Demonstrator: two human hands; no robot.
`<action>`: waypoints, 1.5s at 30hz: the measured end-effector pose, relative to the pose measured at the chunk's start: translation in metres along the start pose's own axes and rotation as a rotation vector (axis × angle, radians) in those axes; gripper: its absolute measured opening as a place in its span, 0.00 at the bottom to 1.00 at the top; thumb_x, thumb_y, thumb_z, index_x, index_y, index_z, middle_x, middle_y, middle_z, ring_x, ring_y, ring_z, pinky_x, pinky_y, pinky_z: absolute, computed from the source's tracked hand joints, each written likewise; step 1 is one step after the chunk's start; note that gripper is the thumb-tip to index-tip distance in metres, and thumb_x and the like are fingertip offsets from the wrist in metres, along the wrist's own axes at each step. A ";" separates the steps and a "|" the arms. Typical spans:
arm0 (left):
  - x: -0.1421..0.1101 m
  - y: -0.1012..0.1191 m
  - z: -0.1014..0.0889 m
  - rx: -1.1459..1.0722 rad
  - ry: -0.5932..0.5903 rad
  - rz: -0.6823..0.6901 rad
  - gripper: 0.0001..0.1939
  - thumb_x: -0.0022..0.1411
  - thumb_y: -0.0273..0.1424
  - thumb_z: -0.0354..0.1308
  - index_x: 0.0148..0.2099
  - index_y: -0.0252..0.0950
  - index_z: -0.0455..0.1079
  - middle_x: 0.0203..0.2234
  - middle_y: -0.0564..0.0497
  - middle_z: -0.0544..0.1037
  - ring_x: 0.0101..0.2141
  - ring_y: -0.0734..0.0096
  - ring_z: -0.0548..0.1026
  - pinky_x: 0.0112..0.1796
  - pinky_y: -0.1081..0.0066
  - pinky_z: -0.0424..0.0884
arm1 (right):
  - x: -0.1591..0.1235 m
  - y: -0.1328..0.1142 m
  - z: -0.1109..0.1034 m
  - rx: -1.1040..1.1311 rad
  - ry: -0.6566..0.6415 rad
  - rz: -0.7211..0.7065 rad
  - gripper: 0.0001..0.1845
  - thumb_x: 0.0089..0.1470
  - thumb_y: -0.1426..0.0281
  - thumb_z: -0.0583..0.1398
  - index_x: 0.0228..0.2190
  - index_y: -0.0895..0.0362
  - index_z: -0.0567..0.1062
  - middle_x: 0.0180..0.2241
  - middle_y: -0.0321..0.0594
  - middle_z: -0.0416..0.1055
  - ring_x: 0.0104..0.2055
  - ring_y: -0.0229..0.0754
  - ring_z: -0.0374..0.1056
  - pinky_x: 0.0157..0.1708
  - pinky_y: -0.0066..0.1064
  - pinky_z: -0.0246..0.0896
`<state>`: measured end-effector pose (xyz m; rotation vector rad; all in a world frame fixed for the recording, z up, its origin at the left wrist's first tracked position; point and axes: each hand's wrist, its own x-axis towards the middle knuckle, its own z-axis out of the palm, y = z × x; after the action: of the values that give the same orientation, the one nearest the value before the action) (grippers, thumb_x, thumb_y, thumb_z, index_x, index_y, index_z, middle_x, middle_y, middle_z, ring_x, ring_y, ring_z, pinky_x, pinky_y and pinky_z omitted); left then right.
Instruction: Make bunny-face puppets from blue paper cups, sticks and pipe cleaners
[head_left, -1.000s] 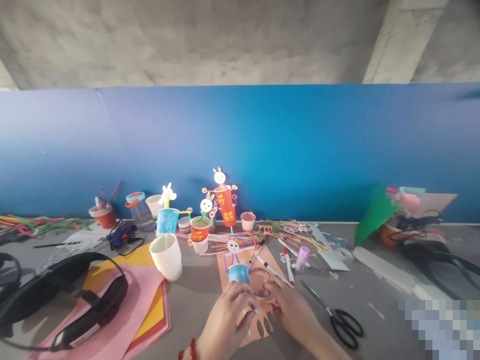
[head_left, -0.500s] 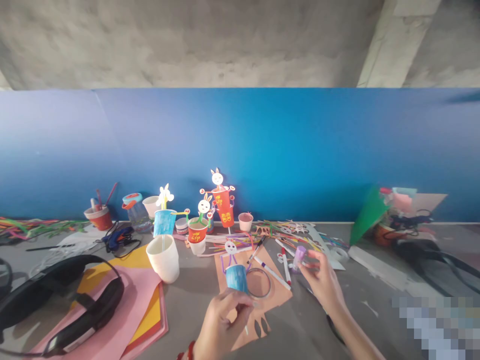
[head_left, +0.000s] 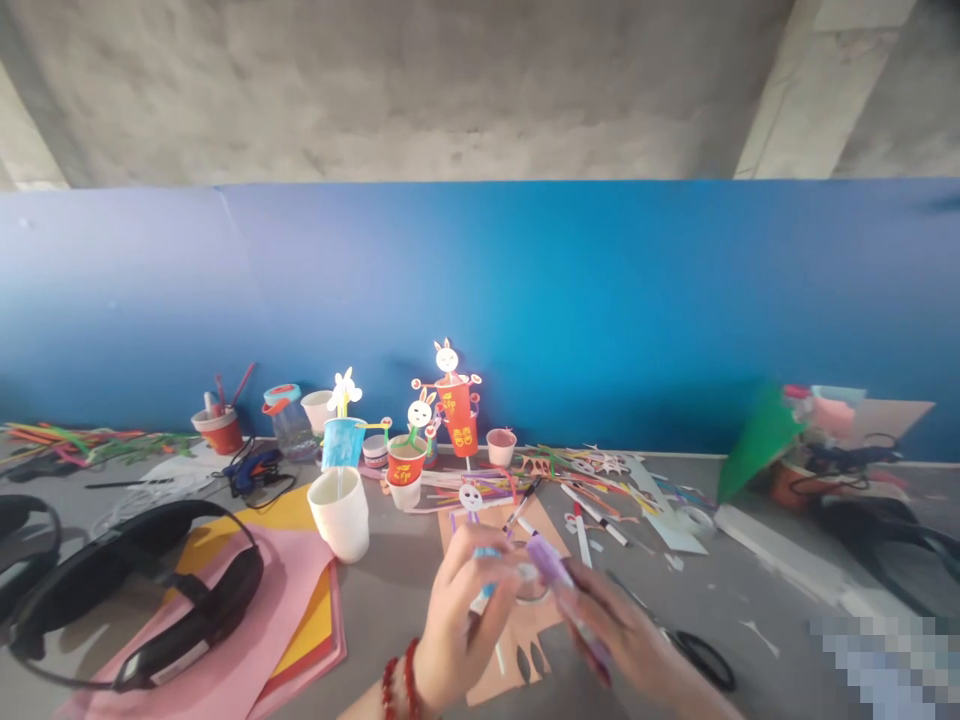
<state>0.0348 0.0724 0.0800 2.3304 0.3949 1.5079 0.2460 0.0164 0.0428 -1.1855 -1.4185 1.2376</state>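
Note:
My left hand, with a red bead bracelet at the wrist, is closed around a small blue paper cup. Most of the cup is hidden behind the fingers. Above it shows a white round paper face on purple strips, and a white stick shows below the hand. My right hand grips a purple tube that looks like a glue stick, slanted close to the left fingertips. Motion blurs it, and I cannot tell whether it touches the cup. Brown card lies underneath.
Paper-cup figures, a red one and a blue one, stand behind a white cup. Headphones rest on coloured paper at left. Scissors lie right of my right hand, markers beyond it.
My right hand has moved left and toward me with the purple tube, up to my left hand. My left hand has risen slightly and now covers more of the blue cup.

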 end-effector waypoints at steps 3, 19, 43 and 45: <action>0.020 0.002 0.007 -0.028 -0.019 0.031 0.11 0.66 0.19 0.47 0.45 0.39 0.64 0.38 0.46 0.74 0.39 0.66 0.75 0.41 0.66 0.71 | -0.009 -0.020 0.027 0.101 -0.175 -0.019 0.26 0.61 0.45 0.53 0.37 0.56 0.69 0.19 0.26 0.58 0.16 0.30 0.49 0.17 0.22 0.48; 0.032 -0.039 -0.024 -0.150 0.217 -0.513 0.05 0.70 0.33 0.50 0.40 0.40 0.58 0.19 0.62 0.67 0.14 0.81 0.66 0.16 0.81 0.60 | -0.024 -0.005 0.011 -0.771 0.351 -0.331 0.15 0.63 0.57 0.54 0.39 0.50 0.77 0.24 0.40 0.77 0.21 0.43 0.71 0.20 0.26 0.61; -0.029 -0.009 -0.025 0.166 -0.196 0.117 0.10 0.69 0.24 0.49 0.49 0.39 0.66 0.34 0.45 0.81 0.33 0.66 0.81 0.31 0.73 0.71 | -0.020 -0.052 0.024 -0.204 0.425 -0.309 0.08 0.53 0.62 0.62 0.31 0.54 0.75 0.24 0.34 0.69 0.20 0.35 0.59 0.19 0.25 0.53; -0.029 -0.009 -0.024 0.183 -0.209 0.134 0.10 0.69 0.24 0.48 0.49 0.39 0.66 0.33 0.45 0.80 0.31 0.67 0.80 0.29 0.72 0.70 | -0.017 -0.052 0.029 -0.251 0.465 -0.376 0.06 0.53 0.65 0.61 0.30 0.54 0.75 0.24 0.34 0.69 0.21 0.36 0.60 0.20 0.26 0.54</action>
<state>0.0009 0.0715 0.0614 2.6753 0.3405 1.3148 0.2150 -0.0069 0.0912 -1.2036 -1.3791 0.4935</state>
